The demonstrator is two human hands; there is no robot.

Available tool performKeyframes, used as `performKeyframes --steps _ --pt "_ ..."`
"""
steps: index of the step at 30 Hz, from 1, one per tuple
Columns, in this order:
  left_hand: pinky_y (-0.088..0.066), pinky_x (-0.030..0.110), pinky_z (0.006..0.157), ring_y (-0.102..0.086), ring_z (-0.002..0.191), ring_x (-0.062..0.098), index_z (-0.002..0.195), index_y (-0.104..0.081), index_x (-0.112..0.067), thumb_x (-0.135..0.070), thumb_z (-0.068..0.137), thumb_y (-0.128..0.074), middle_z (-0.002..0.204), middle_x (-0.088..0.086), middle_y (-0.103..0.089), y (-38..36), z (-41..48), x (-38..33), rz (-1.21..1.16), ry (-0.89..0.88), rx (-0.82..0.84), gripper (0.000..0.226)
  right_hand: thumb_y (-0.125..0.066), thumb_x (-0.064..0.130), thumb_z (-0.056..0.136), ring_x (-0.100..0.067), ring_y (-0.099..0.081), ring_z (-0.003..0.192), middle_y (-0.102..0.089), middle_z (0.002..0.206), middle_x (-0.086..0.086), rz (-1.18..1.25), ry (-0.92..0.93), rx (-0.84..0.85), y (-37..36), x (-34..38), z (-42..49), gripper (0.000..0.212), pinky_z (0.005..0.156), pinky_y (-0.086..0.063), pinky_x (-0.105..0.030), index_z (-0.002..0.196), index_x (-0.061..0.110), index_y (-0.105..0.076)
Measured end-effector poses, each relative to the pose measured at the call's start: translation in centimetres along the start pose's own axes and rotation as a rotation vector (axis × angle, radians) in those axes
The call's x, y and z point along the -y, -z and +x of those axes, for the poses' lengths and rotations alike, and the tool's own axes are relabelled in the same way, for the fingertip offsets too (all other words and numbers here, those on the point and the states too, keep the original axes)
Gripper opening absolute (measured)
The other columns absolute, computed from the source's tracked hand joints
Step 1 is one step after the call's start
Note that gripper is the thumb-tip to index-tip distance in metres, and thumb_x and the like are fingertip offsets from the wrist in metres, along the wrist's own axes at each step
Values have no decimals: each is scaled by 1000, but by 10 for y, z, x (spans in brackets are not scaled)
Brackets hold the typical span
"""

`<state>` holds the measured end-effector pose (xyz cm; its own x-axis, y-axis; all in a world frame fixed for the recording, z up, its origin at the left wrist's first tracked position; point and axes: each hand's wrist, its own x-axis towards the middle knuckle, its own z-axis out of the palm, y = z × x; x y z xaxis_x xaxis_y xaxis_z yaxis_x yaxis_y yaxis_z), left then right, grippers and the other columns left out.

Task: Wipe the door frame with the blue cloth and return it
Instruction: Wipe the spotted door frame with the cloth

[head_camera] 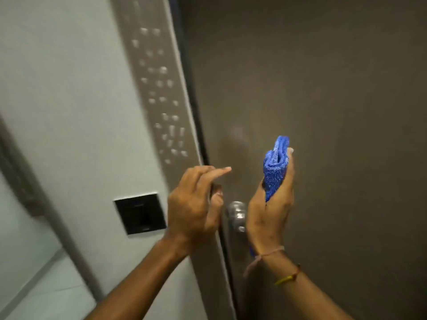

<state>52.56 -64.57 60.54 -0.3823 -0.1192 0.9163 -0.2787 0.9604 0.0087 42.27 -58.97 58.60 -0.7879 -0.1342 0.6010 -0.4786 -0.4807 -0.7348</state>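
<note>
Head view looks at a brown door (pixel 323 112) with both hands raised in front of it, and the whole frame is somewhat blurred. Using the silver door knob (pixel 235 214) as the landmark: the right hand (pixel 270 211) is just right of the knob, fingers upright and closed around the blue cloth (pixel 276 168), which is bunched into a narrow folded wad that sticks up above the knob, clear of the door frame. A small blue bit shows below the wrist of that hand, where thin thread bracelets (pixel 286 277) circle the forearm. The left hand (pixel 196 204) is just left of the knob, loosely curled and holding nothing, its index finger stretched out toward the cloth without touching it. The grey-brown door frame (pixel 157 93) runs up and to the left of the knob, dotted with pale spots. Further left of the knob, a black square wall plate (pixel 141 213) sits on the pale wall (pixel 57 88).
</note>
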Motion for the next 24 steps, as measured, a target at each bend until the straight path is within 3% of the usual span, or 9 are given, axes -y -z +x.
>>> performKeyframes --steps 4,10,13,15,17,21,24 --pt "-40 20 78 -53 92 19 112 -60 -11 -14 84 -42 98 14 -64 70 2 58 199 89 -89 33 -39 -6 76 -20 -26 142 -30 153 -11 63 9 22 -71 25 -38 72 115 -24 -55 144 10 -24" --pt "-39 29 88 -48 107 21 118 -55 -11 -15 83 -42 115 16 -56 99 35 106 318 185 -166 38 -41 -3 72 -18 -4 147 -12 158 -7 -154 105 138 -124 29 -69 81 120 -3 -47 148 9 -14" --pt "-39 41 95 -44 118 26 125 -47 -13 -16 82 -42 130 15 -50 98 59 120 400 153 -130 43 -41 18 80 -28 1 146 -4 158 -15 -407 140 169 -147 24 -66 78 117 -3 -53 147 6 -4" --pt "-33 43 103 -35 129 26 131 -41 -13 -17 84 -41 139 15 -43 95 75 132 474 114 -102 47 -34 44 85 -38 0 144 -3 156 -24 -583 118 206 -164 32 -62 81 112 -4 -58 146 -1 -4" --pt "-23 43 111 -24 137 25 137 -34 -10 -20 86 -38 146 17 -36 92 86 143 550 87 -75 51 -28 56 84 -47 -4 141 -5 153 -32 -712 125 261 -170 37 -60 90 109 -9 -64 144 -8 -6" --pt "-8 42 118 -12 143 27 144 -23 -7 -20 87 -37 154 17 -23 83 90 161 663 26 -20 60 -28 45 84 -49 -19 135 -10 154 -26 -921 370 310 -146 11 -48 79 102 -26 -61 144 -4 -13" --pt "-10 46 118 -13 144 28 145 -21 -6 -22 87 -36 154 17 -21 78 86 167 704 2 -29 63 -19 42 93 -46 -17 136 0 156 -22 -976 529 318 -135 -7 -38 68 104 -21 -55 146 2 -9"
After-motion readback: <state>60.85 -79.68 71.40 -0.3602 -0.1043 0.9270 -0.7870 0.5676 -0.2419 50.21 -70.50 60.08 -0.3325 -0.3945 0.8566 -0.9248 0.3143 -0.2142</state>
